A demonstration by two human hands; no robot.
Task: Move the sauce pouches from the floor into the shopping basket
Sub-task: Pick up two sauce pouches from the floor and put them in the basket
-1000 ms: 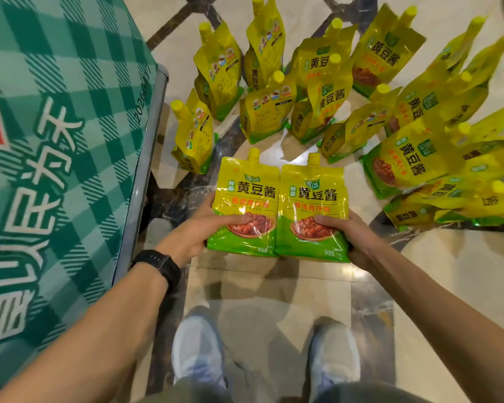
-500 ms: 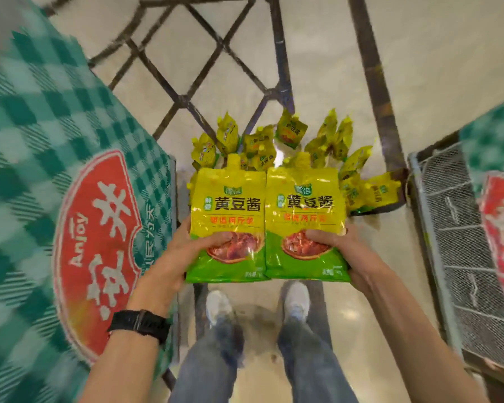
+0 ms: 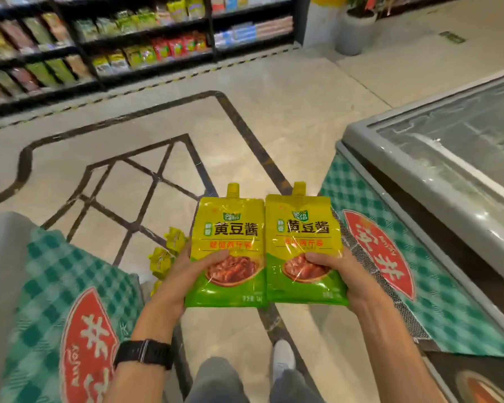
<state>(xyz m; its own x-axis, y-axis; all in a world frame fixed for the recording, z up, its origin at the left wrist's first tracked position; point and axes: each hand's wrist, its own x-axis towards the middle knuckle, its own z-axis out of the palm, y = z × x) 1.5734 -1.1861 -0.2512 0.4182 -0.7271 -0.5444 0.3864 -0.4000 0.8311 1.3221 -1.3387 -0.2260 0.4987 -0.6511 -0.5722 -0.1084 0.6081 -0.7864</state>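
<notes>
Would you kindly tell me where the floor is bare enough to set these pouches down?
The floor ahead, bordered by the shelves, the planter and the chest freezer, is bare. It is crowded by the left hand, where more pouches lie beside the left checked cover; the gap between it and the right checked cover is narrow.

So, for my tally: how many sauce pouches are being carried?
2: left pouch in the left hand, right pouch in the right hand; floor pouches partly hidden behind.

Beige polished floor [image 3: 288, 91] here, with dark inlaid lines in a lattice pattern. Black shelves [image 3: 146, 29] full of packets along the far side, a glass-topped chest freezer [image 3: 419, 175] on the right with green checked skirting [image 3: 451, 303], and a grey plant pot [image 3: 352, 36] beyond.
</notes>
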